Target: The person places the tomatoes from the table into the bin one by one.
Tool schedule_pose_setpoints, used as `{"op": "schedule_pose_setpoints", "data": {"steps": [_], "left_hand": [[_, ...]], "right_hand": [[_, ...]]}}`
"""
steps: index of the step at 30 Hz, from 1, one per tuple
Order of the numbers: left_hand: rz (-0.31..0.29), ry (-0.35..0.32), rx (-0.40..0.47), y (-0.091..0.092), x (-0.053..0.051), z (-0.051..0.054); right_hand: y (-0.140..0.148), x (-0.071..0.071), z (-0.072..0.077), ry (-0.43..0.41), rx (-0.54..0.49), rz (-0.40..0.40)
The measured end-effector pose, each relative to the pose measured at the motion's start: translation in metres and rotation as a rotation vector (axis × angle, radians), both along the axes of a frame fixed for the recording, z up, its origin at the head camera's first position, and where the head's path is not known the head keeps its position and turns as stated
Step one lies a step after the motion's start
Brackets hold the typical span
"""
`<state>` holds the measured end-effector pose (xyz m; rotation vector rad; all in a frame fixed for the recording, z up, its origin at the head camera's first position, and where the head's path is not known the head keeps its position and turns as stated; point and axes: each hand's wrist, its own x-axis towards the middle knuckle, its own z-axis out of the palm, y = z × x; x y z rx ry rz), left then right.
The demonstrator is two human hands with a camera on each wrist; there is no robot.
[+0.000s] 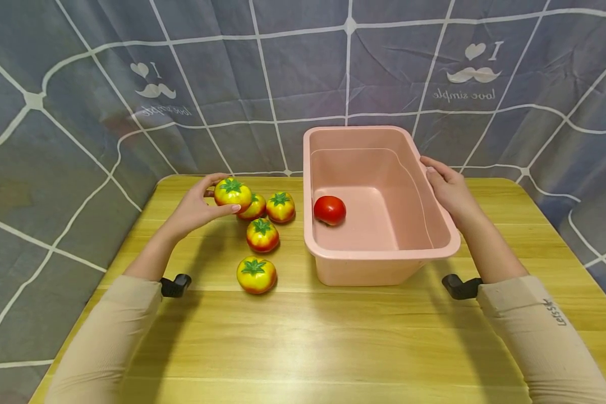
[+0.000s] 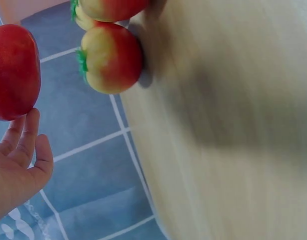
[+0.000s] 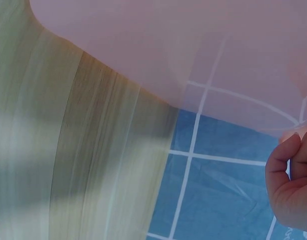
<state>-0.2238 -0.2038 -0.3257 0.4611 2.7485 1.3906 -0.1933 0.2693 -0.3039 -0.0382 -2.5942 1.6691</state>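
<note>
My left hand (image 1: 196, 203) holds a yellow-and-red tomato (image 1: 232, 193) with a green leafy top, fingers behind it and thumb at its near side. In the left wrist view the underside of this tomato (image 2: 14, 72) shows deep red above the fingers. Several similar tomatoes, one of them (image 1: 262, 235) in the middle, lie on the table between that hand and a pink plastic bin (image 1: 368, 255). Inside the bin, by its left wall, lies a red tomato (image 1: 330, 210). My right hand (image 1: 451, 193) grips the bin's right rim, its thumb and finger pinched there in the right wrist view.
The bin stands on a wooden table (image 1: 303, 342) near its back edge. A grey curtain (image 1: 308, 67) with white lines hangs behind and along both sides. Each wrist carries a black mount (image 1: 175, 285). The nearest tomato (image 1: 256, 275) lies left of the bin's front corner.
</note>
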Motion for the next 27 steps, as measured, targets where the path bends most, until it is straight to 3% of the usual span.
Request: {"op": "schedule_pose_setpoints", "data": {"steps": [15, 27], "left_hand": [[-0.056, 0.084, -0.044, 0.025, -0.002, 0.030], [-0.094, 0.154, -0.057, 0.050, -0.011, 0.053]], "right_hand": [[-0.004, 0.007, -0.006, 0.026, -0.052, -0.004], [-0.004, 0.007, -0.006, 0.021, -0.030, -0.005]]}}
